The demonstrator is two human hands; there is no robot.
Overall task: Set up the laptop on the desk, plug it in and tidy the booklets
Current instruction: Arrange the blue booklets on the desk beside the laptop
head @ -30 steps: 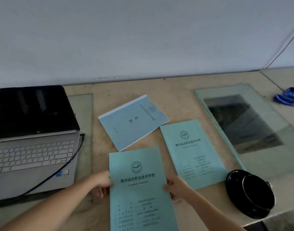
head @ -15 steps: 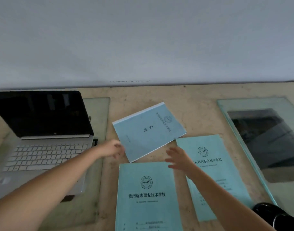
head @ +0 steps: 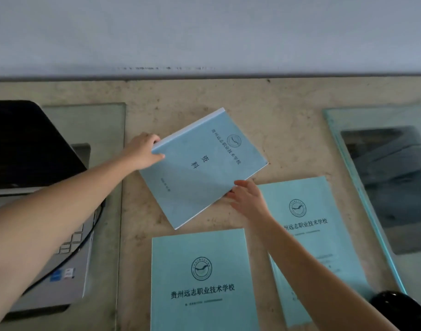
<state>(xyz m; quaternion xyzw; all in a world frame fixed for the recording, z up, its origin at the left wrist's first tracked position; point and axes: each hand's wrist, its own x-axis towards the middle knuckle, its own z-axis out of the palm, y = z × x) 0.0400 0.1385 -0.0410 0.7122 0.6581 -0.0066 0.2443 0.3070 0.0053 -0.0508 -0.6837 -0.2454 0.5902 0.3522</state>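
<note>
A thick blue booklet (head: 202,168) lies askew in the middle of the desk. My left hand (head: 143,151) grips its upper left corner, thumb on the cover. My right hand (head: 246,199) holds its lower right edge, fingers under it. A thin teal booklet (head: 202,283) lies flat at the front centre. A second teal booklet (head: 312,235) lies to the right, partly under my right forearm. The open silver laptop (head: 37,163), screen dark, sits at the left with a black cable (head: 85,240) running along its right side.
A glass pane (head: 109,130) lies under the laptop. Another glass pane (head: 383,187) covers a dark recess at the right. A black round object (head: 400,306) sits at the front right corner. A pale wall (head: 204,32) closes the desk's far edge.
Both hands left the front teal booklet, reached forward and took hold of the thick blue booklet. The view shifted left and closer to the desk.
</note>
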